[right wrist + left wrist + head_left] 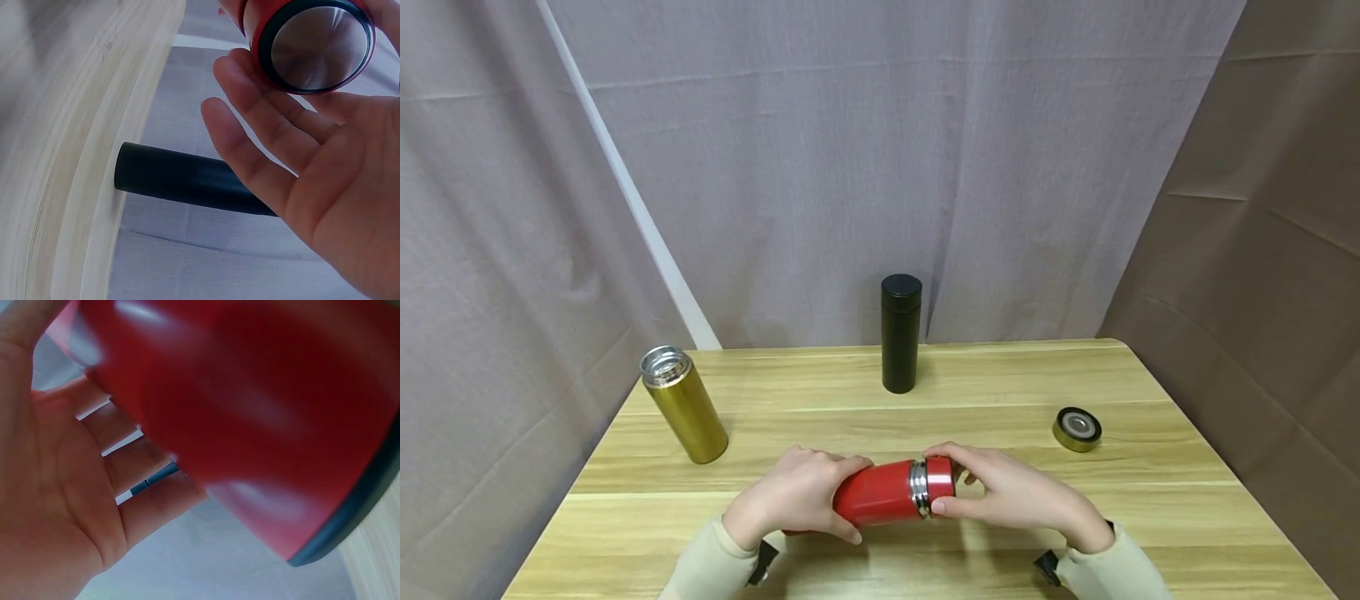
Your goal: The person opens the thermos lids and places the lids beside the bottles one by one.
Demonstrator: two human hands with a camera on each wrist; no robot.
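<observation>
Tilted nearly sideways above the table's front, a red thermos flask (877,493) lies in the grip of my left hand (801,492). Its dark base rim shows in the left wrist view, where the fingers (153,494) wrap around the red body. My right hand (1011,492) pinches the red lid (940,477) between thumb and fingers at the flask's mouth. A silver threaded neck (919,487) is exposed between lid and body. In the right wrist view the lid's round metallic top (320,49) faces the palm.
An uncapped gold flask (688,412) stands at the left, its steel mouth visible. Behind my hands a black flask (900,342) stands upright with its lid on. A gold lid (1077,428) lies inner side up on the wooden table (1150,500) at the right. Grey curtains (820,167) hang behind.
</observation>
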